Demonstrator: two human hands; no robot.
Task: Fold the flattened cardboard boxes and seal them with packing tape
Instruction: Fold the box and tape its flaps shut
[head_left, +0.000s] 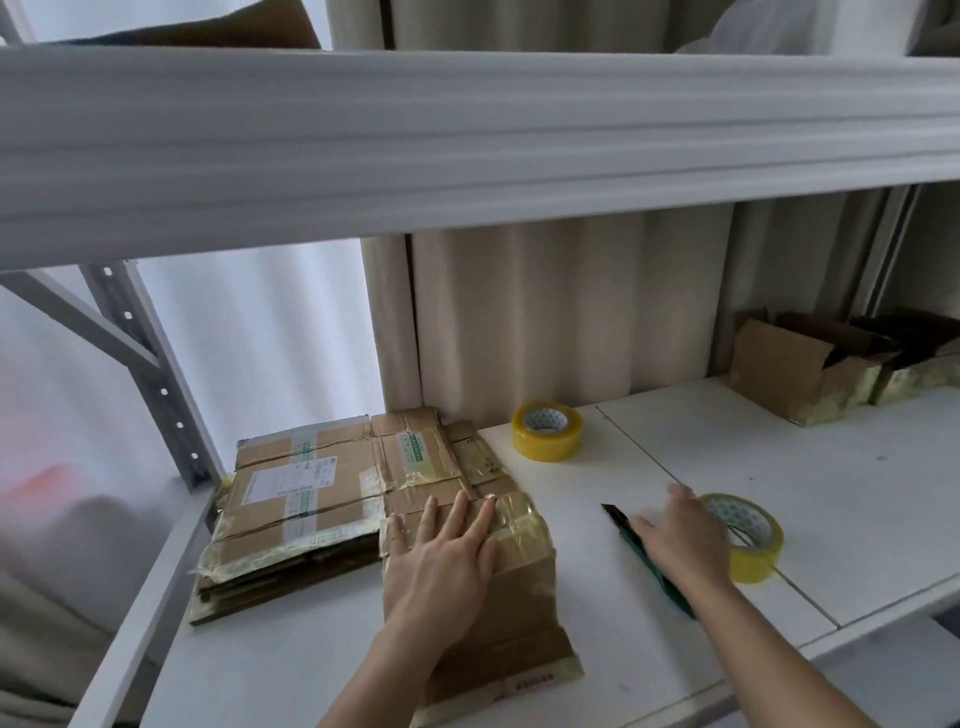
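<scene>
A storeroom or packing corner, judging by the white metal shelving (467, 130) with a perforated upright (150, 374) at nine o'clock, flattened used cartons (306, 499) stacked at seven, yellow tape rolls (546, 430) and opened boxes (800, 374) at three.

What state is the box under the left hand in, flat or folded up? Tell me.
Flat. The cardboard box lies unfolded on the shelf, with the left hand pressing open-fingered on top.

The white shipping label (284, 480) on the flattened boxes (291, 514), left of centre, carries print too small to read.
</scene>
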